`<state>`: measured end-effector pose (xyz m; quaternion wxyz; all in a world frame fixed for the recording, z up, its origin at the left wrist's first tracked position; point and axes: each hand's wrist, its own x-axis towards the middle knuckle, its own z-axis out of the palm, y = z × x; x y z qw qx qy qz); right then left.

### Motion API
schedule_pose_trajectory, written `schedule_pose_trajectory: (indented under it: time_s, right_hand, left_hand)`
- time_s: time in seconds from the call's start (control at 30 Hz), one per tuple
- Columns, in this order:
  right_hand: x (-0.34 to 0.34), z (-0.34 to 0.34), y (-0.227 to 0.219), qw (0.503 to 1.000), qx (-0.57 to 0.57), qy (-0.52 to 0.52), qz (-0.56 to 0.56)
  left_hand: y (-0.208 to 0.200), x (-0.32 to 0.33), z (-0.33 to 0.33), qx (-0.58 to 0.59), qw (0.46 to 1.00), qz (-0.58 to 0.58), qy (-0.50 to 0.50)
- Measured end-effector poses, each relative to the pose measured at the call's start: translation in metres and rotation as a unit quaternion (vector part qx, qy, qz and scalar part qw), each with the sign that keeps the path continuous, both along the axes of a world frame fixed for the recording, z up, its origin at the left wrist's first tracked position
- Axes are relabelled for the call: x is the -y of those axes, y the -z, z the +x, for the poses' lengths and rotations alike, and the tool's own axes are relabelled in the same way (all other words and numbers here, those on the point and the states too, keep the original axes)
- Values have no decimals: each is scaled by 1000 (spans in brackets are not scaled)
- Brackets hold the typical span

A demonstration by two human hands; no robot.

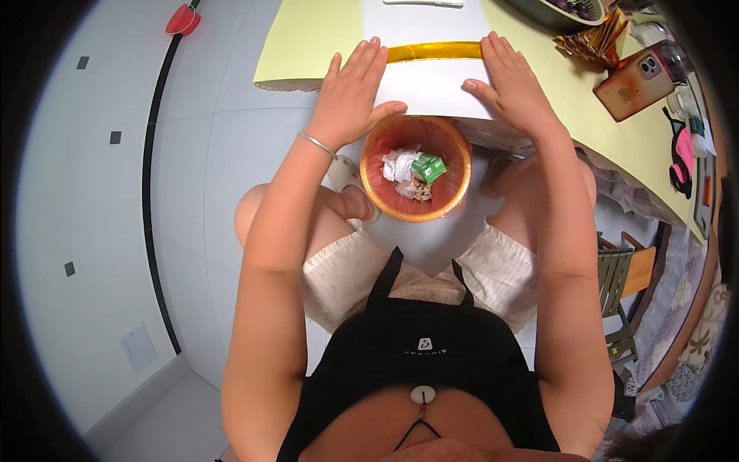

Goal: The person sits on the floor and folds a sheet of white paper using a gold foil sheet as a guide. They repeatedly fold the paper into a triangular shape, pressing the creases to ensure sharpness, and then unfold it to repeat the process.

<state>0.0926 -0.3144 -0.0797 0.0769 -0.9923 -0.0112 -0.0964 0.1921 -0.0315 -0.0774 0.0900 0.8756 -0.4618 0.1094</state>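
Note:
A shiny gold strip (433,51), like foil paper, lies crosswise on a white sheet (431,86) at the near edge of the table. My left hand (352,91) rests flat at the strip's left end, its fingers stretched forward and its thumb pointing inward over the white sheet. At the strip's right end, my right hand (510,83) lies likewise, with fingers extended and thumb apart. Both sets of fingertips touch or cover the ends of the strip. Neither hand grips anything.
Below the table edge, between my legs, stands a bin (372,199) holding crumpled tissue and a green box (429,167). On the yellow tabletop (308,46), to the right, are folded gold paper (596,42), a phone (633,86) and a fruit bowl (539,14). A folding stool (613,277) stands at right.

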Motion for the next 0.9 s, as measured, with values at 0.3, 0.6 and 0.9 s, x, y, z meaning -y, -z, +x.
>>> schedule_pose_trajectory:
  time_s: [0.3, 0.6, 0.9]
  right_hand:
    - [2, 1, -2, 1000, 25, 0, -1]
    - [5, 2, -23, 979, 18, -10, 201]
    - [42, 3, -26, 541, -32, 90, 836]
  left_hand:
    - [-5, 7, -1, 8, 999, 15, -34]
    - [-22, 43, -8, 0, 996, -60, 71]
    - [-35, 76, -12, -36, 989, -133, 50]
